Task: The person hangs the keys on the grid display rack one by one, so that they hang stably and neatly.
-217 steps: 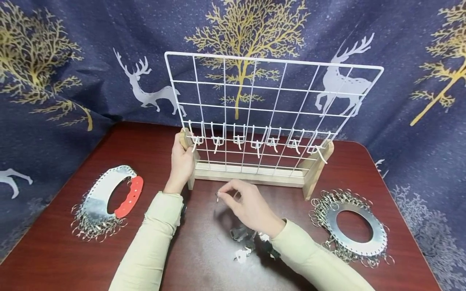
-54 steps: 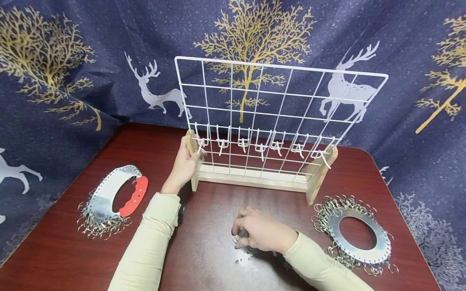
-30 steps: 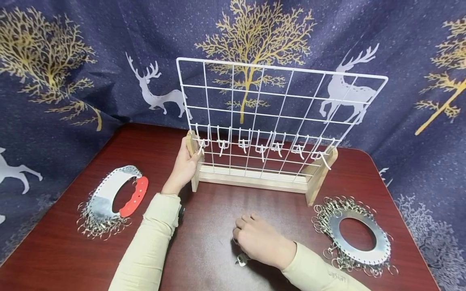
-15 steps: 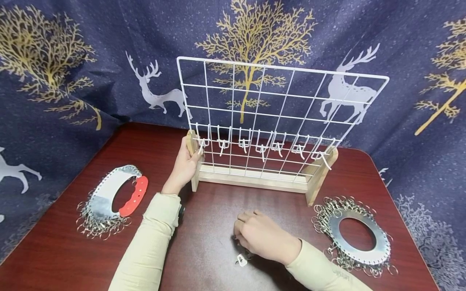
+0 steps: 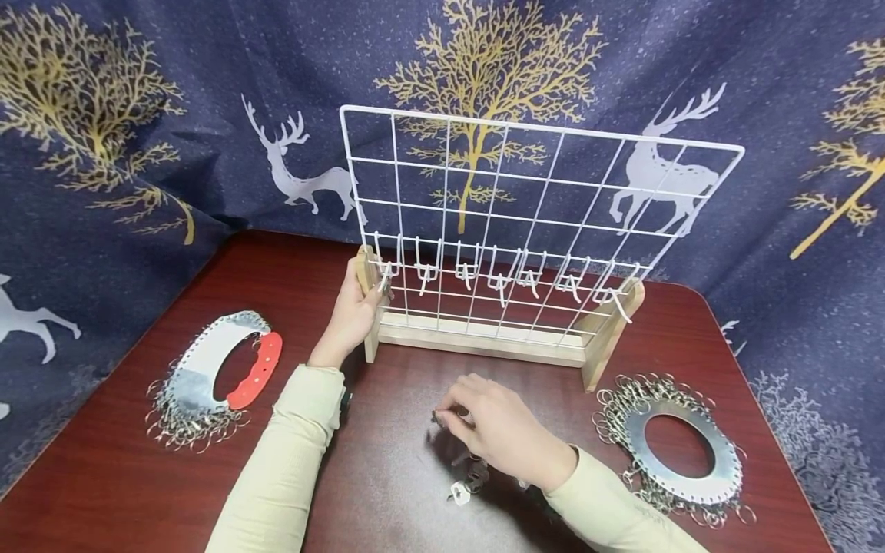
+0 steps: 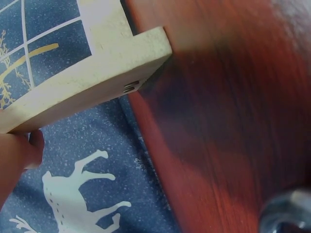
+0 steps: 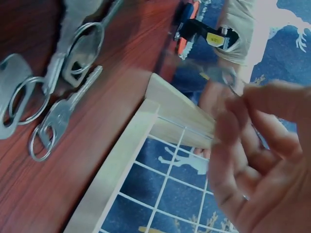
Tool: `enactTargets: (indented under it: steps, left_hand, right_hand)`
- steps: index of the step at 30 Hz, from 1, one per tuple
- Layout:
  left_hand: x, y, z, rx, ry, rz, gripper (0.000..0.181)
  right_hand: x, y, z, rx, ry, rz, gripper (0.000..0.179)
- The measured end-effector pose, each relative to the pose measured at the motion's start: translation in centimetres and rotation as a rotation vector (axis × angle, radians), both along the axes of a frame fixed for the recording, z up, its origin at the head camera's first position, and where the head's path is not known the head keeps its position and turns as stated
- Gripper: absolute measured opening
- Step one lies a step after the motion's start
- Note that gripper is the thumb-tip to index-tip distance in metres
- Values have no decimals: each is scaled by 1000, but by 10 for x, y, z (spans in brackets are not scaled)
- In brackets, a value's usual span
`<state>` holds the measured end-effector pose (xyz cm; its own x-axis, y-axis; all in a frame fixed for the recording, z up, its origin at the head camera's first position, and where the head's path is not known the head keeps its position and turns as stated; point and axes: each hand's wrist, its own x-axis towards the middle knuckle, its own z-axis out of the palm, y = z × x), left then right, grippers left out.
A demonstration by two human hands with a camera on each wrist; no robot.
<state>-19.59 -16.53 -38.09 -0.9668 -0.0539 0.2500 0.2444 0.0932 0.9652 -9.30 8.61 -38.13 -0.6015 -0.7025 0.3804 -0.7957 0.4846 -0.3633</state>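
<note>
My left hand [image 5: 350, 316] grips the left wooden upright [image 5: 365, 265] of a white wire grid rack [image 5: 539, 137]. In the left wrist view, part of that hand wraps the lighter wood of the upright. My right hand [image 5: 501, 430] is over the table in front of the rack, thumb and fingertips pinching a small key. The right wrist view shows this key [image 7: 214, 73] blurred, with its ring right at the fingertips. Several more keys with rings [image 7: 60, 116] lie on the table below that hand, partly hidden by it in the head view.
Several white hooks [image 5: 465, 273] hang in a row on the grid. A metal ring-shaped holder with a red handle [image 5: 257, 372] and many small rings lies at left. A similar round metal holder [image 5: 722, 453] lies at right. A patterned cloth [image 5: 173, 46] hangs behind.
My right hand was low over the key pile with curled fingers; it has lifted slightly away with a key between its fingertips, uncovering more keys. The left hand keeps its grip on the upright.
</note>
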Motion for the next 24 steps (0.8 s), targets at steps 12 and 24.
enactTargets:
  steps: [12, 24]
  left_hand:
    - [-1, -1, -3, -26, 7, 1, 43]
    - [0, -1, -3, -45, -3, 9, 39]
  right_hand:
    - [-10, -16, 11, -536, -189, -57, 8]
    - [-17, -47, 47, -824, -466, -285, 8]
